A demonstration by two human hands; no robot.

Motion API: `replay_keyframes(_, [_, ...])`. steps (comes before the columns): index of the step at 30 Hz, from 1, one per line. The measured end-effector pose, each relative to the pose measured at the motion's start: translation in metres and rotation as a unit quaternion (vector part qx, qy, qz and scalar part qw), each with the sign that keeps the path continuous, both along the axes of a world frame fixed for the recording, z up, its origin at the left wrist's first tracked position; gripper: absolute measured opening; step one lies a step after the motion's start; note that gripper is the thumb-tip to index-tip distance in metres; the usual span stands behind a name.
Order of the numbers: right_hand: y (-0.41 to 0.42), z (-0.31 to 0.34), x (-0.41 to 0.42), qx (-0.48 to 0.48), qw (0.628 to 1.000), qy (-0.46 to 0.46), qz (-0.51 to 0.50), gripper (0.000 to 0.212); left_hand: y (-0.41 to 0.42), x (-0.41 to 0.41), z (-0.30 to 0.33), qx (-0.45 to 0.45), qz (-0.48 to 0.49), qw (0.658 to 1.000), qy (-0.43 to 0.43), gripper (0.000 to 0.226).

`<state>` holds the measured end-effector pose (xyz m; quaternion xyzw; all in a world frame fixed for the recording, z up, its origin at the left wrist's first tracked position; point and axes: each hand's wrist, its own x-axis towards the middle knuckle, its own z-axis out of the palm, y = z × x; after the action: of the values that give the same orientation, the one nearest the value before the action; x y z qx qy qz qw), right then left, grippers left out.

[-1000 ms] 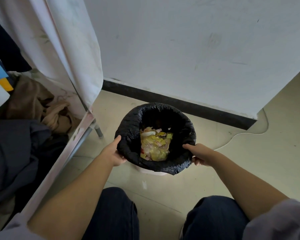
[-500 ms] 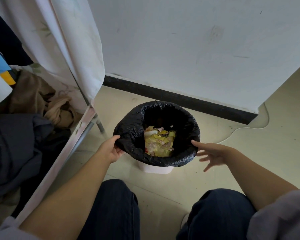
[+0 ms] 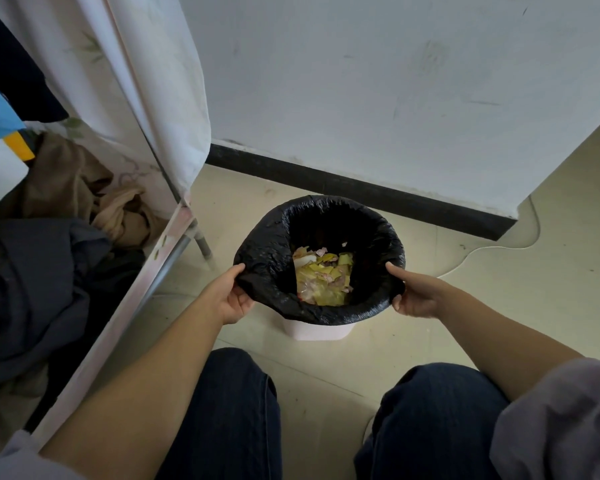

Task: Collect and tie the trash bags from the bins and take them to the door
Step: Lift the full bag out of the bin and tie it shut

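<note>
Head camera view, looking down from a crouching person over their own knees. At the centre of the picture a small white bin [image 3: 317, 331] stands on a pale tiled floor [image 3: 499, 306]. A black trash bag [image 3: 274, 258] lines it, its top folded out over the rim so that only the bin's lower wall shows at 6 o'clock beneath the plastic. Inside the bag lies a heap of yellow and pale scraps [image 3: 324, 278].

Both bare hands hold the bag's folded edge. At 9 o'clock of the bin, the left hand [image 3: 231, 299] pinches the plastic, thumb on top and the other fingers curled underneath. At 3 o'clock, the right hand [image 3: 416, 294] grips the edge likewise, with its thumb laid along the top of the rim and the fingers curled below. The bag sits in the bin, with its left edge pulled slightly outward.

Behind the bin, at 12 o'clock, a white wall [image 3: 360, 98] rises above a black baseboard [image 3: 343, 188]. A thin white cable [image 3: 499, 249] trails over the floor at 2 o'clock. At 10 o'clock of the bin hangs a white fabric cover [image 3: 146, 81] over a metal-framed rack [image 3: 173, 258], which holds piled dark and tan clothes [image 3: 42, 244]. Dark trouser legs [image 3: 232, 417] fill the bottom edge, and a grey sleeve [image 3: 561, 420] covers the right upper arm.
</note>
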<state>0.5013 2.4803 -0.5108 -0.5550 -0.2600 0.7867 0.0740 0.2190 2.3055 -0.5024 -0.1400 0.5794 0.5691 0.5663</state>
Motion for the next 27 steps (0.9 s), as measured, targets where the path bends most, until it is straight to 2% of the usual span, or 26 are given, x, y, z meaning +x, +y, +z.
replay_keyframes(6, [0.002, -0.004, 0.012, -0.027, 0.994, 0.050, -0.094, 0.026, -0.006, -0.001, -0.006, 0.014, 0.020, 1.000, -0.015, 0.025])
replay_keyframes(10, [0.002, -0.005, 0.018, -0.052, 0.991, 0.038, -0.117, 0.020, -0.008, -0.002, -0.006, 0.028, 0.023, 0.999, -0.037, 0.036])
replay_keyframes(14, [0.011, -0.007, 0.026, -0.038, 0.993, -0.027, -0.108, 0.017, -0.006, -0.003, -0.002, 0.012, -0.009, 1.000, -0.021, 0.027])
replay_keyframes(17, [0.008, -0.005, 0.024, -0.015, 0.997, -0.026, -0.074, 0.003, -0.003, -0.006, 0.003, 0.012, -0.039, 0.999, -0.003, 0.018])
replay_keyframes(20, [0.004, -0.005, 0.021, -0.017, 0.998, -0.014, -0.060, 0.022, -0.003, -0.004, 0.006, 0.014, -0.079, 0.997, -0.002, 0.020])
replay_keyframes(22, [0.006, -0.005, 0.019, -0.019, 0.997, -0.031, -0.062, 0.020, -0.004, -0.002, 0.006, 0.010, -0.096, 0.995, -0.002, 0.022])
replay_keyframes(27, [0.014, -0.011, 0.020, -0.009, 0.996, -0.083, -0.032, 0.029, -0.003, -0.002, 0.005, -0.001, -0.097, 0.995, 0.003, 0.024])
